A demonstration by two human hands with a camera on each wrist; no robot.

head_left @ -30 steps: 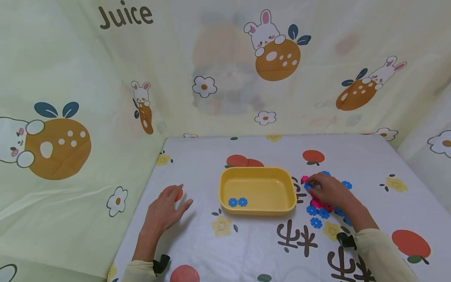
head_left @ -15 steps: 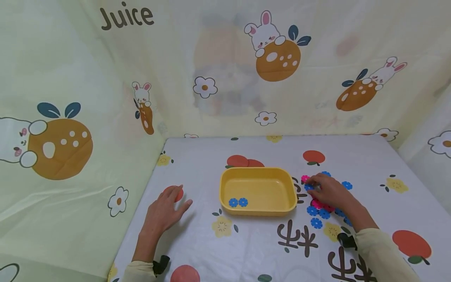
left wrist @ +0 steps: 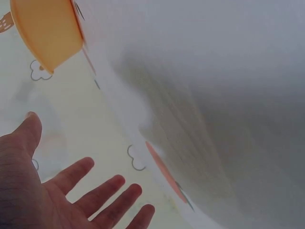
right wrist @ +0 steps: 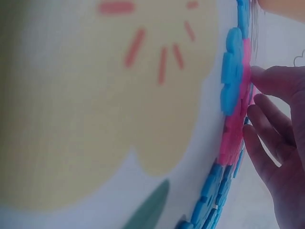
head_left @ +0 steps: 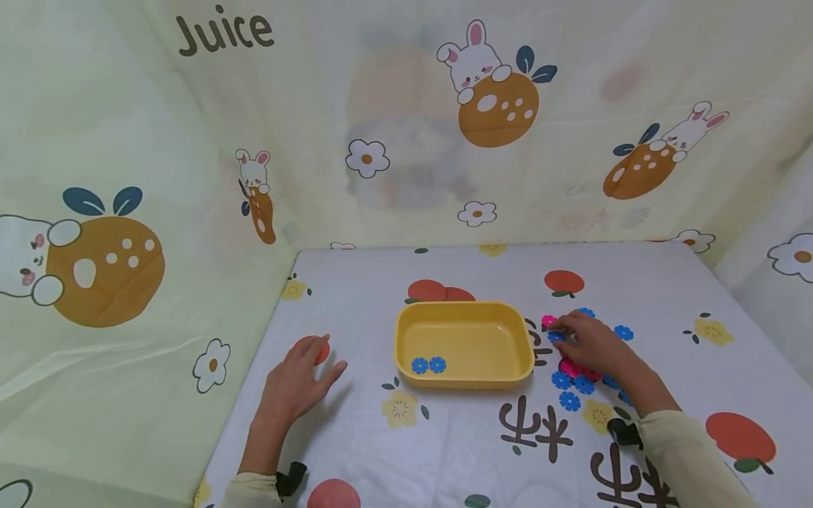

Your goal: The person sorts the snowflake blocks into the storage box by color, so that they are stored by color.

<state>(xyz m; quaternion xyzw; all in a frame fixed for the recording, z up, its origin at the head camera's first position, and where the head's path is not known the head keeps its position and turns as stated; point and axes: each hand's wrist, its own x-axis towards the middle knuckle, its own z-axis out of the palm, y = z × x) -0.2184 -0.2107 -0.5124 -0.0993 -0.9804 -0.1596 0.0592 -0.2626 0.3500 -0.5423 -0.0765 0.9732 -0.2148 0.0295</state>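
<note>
A yellow tray stands mid-table, with two blue flower-shaped pieces lying side by side in its front left corner. Left of it my left hand hovers over the tablecloth, thumb and fingers spread, holding nothing. In the left wrist view, that hand has its palm and fingers in plain sight. Right of the tray, my right hand rests over a spread of flower-shaped pieces. Its bent fingers and thumb reach down around a blue piece, beside a pink piece. A gap shows between thumb and fingers.
Several blue pieces lie loose around my right hand, with pink ones partly under it. Patterned cloth covers the table, and a hanging sheet stands upright behind it. A side sheet rises at left.
Both hands keep almost the same place and posture, and the pieces and tray stay put. The whole head view shifts only very slightly.
</note>
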